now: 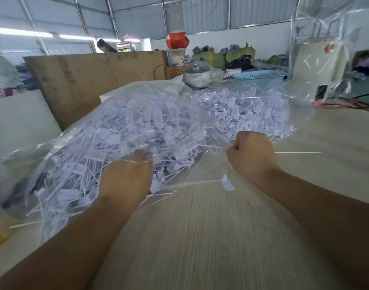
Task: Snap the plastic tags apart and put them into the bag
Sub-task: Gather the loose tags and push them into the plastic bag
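Although the picture is blurred by motion, most of the work looks done: the large clear plastic bag (120,126) lying on the pale wood-grain counter (210,237) is heaped with loose white plastic tags (137,122), each a small flat rectangle with a thin stem. A second spread of the same white tags (248,109) lies farther back, and I cannot tell whether it sits in the same bag or in another clear sheet.

The left hand (127,176) reaches into the bag's near mouth, its fingers (140,156) buried among the tags and under the film, so whether they grasp anything cannot be told. The right hand (250,151) is clenched into a fist at the bag's right edge, apparently pinching the clear film to hold the mouth up.

What is left seems small. A single white tag (227,183) lies on the counter just beside the right wrist, outside the bag, and a thin white stem (298,152) lies apart to the right. No unsnapped strips are plainly visible. My judgement is that the job is near its end, with strays to gather.
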A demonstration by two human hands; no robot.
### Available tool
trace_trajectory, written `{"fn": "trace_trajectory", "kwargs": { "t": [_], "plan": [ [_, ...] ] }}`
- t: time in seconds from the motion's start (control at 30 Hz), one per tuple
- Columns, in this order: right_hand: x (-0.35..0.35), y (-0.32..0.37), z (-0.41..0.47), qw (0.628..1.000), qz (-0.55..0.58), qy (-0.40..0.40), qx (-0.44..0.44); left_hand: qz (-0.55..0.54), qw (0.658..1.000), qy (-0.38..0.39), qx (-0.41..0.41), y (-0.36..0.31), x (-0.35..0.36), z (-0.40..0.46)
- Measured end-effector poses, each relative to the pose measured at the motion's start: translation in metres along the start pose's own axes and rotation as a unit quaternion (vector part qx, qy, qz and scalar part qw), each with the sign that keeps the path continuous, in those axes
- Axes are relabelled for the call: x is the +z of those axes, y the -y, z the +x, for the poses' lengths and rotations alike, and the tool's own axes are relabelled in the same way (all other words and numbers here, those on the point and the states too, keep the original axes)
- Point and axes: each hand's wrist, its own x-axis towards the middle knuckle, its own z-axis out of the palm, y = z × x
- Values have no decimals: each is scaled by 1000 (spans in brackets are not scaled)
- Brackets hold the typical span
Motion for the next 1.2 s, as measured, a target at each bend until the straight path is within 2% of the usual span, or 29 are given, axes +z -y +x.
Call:
{"fn": "trace_trajectory", "kwargs": {
  "t": [0.13,0.27,0.4,0.5,0.57,0.63,0.7,0.77,0.83,0.87,0.97,1.1,1.2],
  "plan": [
    [-6,4,-11,1000,5,-27,-2,80,994,64,-34,-11,6,4],
    [-13,6,-14,998,57,-15,1,133,990,52,-6,-30,-1,7],
    [-20,10,-13,992,127,-10,-9,49,998,47,-6,-48,-14,1],
    [-19,14,-16,983,185,3,-15,-24,997,-25,68,-60,-18,-7],
    [-18,17,-19,974,224,13,-17,-64,990,4,122,-68,-16,-11],
    [-19,21,-20,966,256,26,-14,-64,989,52,120,-72,-11,-6],
    [-20,21,-23,962,266,60,-19,-68,989,67,116,-70,-6,1],
    [-22,16,-30,960,231,152,-37,-123,986,75,82,-67,-5,5],
    [-22,7,-41,952,136,266,-73,-211,974,73,38,-62,-4,9],
    [-20,3,-45,946,84,296,-100,-250,965,70,16,-60,-5,11],
    [-12,1,-49,942,36,290,-167,-267,963,34,-26,-56,-7,16],
    [3,12,-37,949,10,242,-200,-250,966,-48,-50,-48,-4,22],
    [11,16,-28,936,-23,270,-225,-226,971,-41,-61,-44,2,23]
  ]
}}
